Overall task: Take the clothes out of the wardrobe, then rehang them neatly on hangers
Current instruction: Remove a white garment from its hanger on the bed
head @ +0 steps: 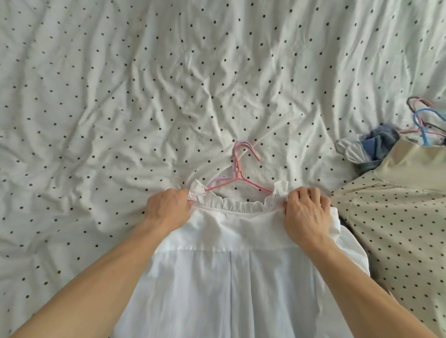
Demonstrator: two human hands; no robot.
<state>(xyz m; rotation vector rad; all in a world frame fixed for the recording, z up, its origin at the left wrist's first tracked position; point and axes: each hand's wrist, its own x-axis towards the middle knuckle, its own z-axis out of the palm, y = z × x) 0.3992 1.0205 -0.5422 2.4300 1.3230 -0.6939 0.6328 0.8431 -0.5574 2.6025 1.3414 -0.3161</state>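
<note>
A white blouse [233, 278] with a ruffled collar lies back-up on the bed in front of me. A pink hanger [237, 167] sits in its neck, hook pointing away; its arms run under the collar. My left hand [169, 207] pinches the collar's left end. On the right shoulder, my right hand [307, 212] grips the fabric at the collar's other end.
The bed is covered by a crumpled white sheet with dark dots [115, 90]. At the right lies a beige dotted garment [407, 227], with blue-grey clothes [376, 145] and blue and pink hangers [422, 120] behind it.
</note>
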